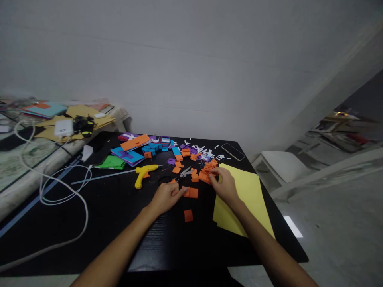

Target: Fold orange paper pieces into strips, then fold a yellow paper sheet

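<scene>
My left hand is closed near the middle of the black table, its thumb against the left edge of a folded orange paper piece. My right hand reaches into a heap of orange paper pieces, thumb and fingers bent around one; the exact grip is hard to see. A single orange square lies in front, between my forearms. Just beyond my left hand are scissors with grey blades, their dark handles partly hidden. To the left lies a yellow glue gun.
Yellow sheets lie under my right forearm. Behind are white paper scraps, blue folded pieces, coloured paper packs, green sheets and a phone. A white cable loops across the left. A white stool stands right.
</scene>
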A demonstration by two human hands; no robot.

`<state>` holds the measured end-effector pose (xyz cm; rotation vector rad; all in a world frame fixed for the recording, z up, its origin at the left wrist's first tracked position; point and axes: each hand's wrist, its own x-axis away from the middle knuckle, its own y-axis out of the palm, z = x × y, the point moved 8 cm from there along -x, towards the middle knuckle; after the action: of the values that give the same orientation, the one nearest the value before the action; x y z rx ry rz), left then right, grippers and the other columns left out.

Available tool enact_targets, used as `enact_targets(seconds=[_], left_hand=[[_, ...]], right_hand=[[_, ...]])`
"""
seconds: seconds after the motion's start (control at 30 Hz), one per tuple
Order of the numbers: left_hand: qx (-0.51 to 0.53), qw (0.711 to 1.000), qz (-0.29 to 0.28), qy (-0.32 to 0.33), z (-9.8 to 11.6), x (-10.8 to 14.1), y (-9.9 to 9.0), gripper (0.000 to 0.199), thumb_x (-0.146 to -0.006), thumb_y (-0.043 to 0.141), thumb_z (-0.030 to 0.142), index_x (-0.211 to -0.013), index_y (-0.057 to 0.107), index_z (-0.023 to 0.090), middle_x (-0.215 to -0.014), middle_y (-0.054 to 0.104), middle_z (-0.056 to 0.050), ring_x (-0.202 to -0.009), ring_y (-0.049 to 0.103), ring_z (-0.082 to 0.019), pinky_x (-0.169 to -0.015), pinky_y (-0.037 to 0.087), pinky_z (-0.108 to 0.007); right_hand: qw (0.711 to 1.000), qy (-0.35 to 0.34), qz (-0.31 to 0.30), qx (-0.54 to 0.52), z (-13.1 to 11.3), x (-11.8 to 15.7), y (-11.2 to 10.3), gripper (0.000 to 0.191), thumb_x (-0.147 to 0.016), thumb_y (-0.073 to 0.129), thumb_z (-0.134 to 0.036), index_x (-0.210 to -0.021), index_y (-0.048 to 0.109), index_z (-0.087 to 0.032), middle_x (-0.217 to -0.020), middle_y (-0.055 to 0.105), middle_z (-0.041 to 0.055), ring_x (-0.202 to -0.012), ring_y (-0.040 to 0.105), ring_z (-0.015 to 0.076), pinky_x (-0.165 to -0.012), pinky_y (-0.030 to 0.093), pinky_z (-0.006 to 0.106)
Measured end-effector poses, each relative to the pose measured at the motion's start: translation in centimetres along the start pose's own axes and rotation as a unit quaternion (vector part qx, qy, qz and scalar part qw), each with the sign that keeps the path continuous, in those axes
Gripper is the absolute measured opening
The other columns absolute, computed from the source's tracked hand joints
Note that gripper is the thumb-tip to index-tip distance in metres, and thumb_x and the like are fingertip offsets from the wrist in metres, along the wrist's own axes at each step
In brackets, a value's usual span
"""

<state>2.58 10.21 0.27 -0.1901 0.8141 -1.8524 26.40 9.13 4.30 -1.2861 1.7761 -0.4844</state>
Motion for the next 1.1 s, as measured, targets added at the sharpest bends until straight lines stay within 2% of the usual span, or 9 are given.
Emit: enact_targets(seconds=[0.1,0.2,0.27,0.33,0.47,0.77,1.1], left_hand=[[-0.005,0.999,-0.039,0.032,1.0,0.2,0.7,0.054,-0.096,0.053,0.048,-0.056,0.031,0.019,-0.051,0.032,0.006,-0.049,0.031,-0.009,-0.053,0.022,-0.027],[-0.013,0.996,-0.066,0.058,1.5,0.5,1.5,0.051,-0.097,0.052,0.045,-0.057,0.034,0.019,-0.052,0.033,0.006,-0.049,0.032,-0.009,-0.053,0.022,-0.027],[-0.016,0.995,-0.072,0.065,1.6,0.6,1.8,0.05,-0.098,0.052,0.044,-0.058,0.034,0.018,-0.053,0.033,0.006,-0.05,0.032,-0.009,-0.054,0.021,-0.027],[-0.02,0.995,-0.071,0.066,1.5,0.6,1.8,0.05,-0.099,0.051,0.043,-0.059,0.034,0.018,-0.053,0.033,0.006,-0.05,0.032,-0.009,-0.054,0.022,-0.027],[-0.023,0.995,-0.067,0.063,1.5,0.5,1.7,0.048,-0.098,0.051,0.041,-0.059,0.033,0.019,-0.053,0.034,0.006,-0.05,0.034,-0.009,-0.055,0.022,-0.027],[-0.03,0.995,-0.067,0.07,1.7,0.6,1.8,0.047,-0.098,0.05,0.039,-0.059,0.031,0.019,-0.053,0.034,0.005,-0.05,0.035,-0.01,-0.055,0.023,-0.027],[-0.04,0.993,-0.07,0.081,1.5,0.5,2.1,0.041,-0.094,0.052,0.03,-0.06,0.034,0.018,-0.053,0.034,0.006,-0.051,0.035,-0.009,-0.055,0.022,-0.026]], right_hand=[[0.987,0.101,-0.015,0.128,5.1,-0.9,-2.3,0.041,-0.09,0.054,-0.038,-0.119,0.067,-0.012,-0.123,0.068,0.0195,-0.121,0.059,0.0354,-0.107,0.041,0.049],[0.934,0.253,-0.018,0.252,10.2,0.4,-4.0,0.073,-0.094,0.05,-0.051,-0.148,0.044,-0.003,-0.155,0.039,0.031,-0.146,0.033,0.0465,-0.116,0.025,0.06],[0.904,0.322,-0.037,0.28,12.3,1.9,-3.8,0.081,-0.097,0.04,-0.057,-0.156,0.033,-0.002,-0.161,0.024,0.0345,-0.15,0.022,0.0515,-0.117,0.017,0.064],[0.892,0.351,-0.061,0.278,13.4,3.2,-3.1,0.082,-0.098,0.035,-0.059,-0.157,0.031,-0.002,-0.162,0.021,0.0346,-0.152,0.018,0.0517,-0.118,0.015,0.065],[0.894,0.345,-0.047,0.283,13.7,4.1,-2.5,0.081,-0.099,0.031,-0.059,-0.158,0.029,-0.004,-0.164,0.02,0.0327,-0.153,0.016,0.0491,-0.118,0.013,0.065],[0.894,0.335,-0.033,0.296,13.3,4.0,-2.7,0.078,-0.1,0.032,-0.057,-0.157,0.033,-0.004,-0.163,0.025,0.0323,-0.152,0.02,0.0481,-0.12,0.015,0.061],[0.892,0.341,-0.042,0.293,13.7,4.1,-2.5,0.078,-0.101,0.031,-0.059,-0.158,0.032,-0.005,-0.164,0.023,0.0315,-0.153,0.019,0.0467,-0.12,0.014,0.061]])
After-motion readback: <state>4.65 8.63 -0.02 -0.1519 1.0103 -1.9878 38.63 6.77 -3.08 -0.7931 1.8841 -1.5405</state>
